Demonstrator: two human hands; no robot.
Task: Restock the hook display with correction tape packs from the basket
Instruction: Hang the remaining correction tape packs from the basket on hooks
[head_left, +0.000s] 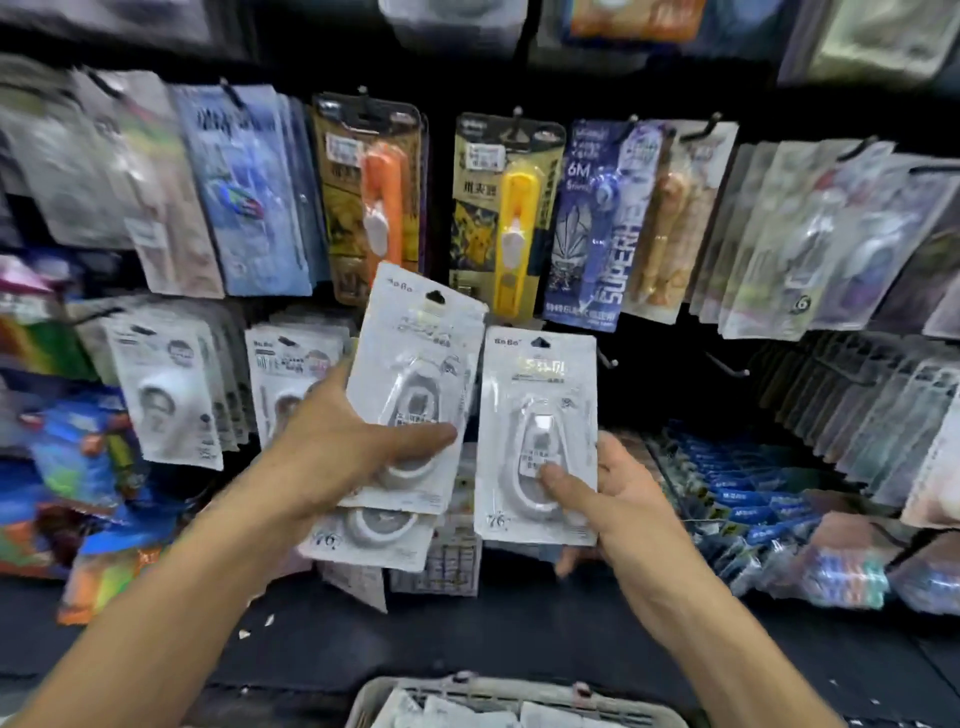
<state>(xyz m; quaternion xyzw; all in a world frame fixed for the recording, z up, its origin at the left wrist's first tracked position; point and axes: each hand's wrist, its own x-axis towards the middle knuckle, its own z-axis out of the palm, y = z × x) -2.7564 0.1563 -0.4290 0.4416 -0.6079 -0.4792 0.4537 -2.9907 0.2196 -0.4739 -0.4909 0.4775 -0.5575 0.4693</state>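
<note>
My left hand (343, 447) grips a small stack of white correction tape packs (415, 374), thumb across the front of the top pack, with another pack showing beneath it. My right hand (618, 499) holds a single white correction tape pack (537, 415) upright, thumb pressed on its front. Both are raised before the hook display. Two bare hooks (608, 359) (727, 364) stick out just right of the single pack. The basket (519, 701) with more white packs sits at the bottom edge.
Similar white packs (166, 395) hang on hooks to the left. Orange (374, 197) and yellow (509, 218) blister packs hang above. Dense rows of packs fill the right side (857, 405), and blue packs (748, 499) lie lower right.
</note>
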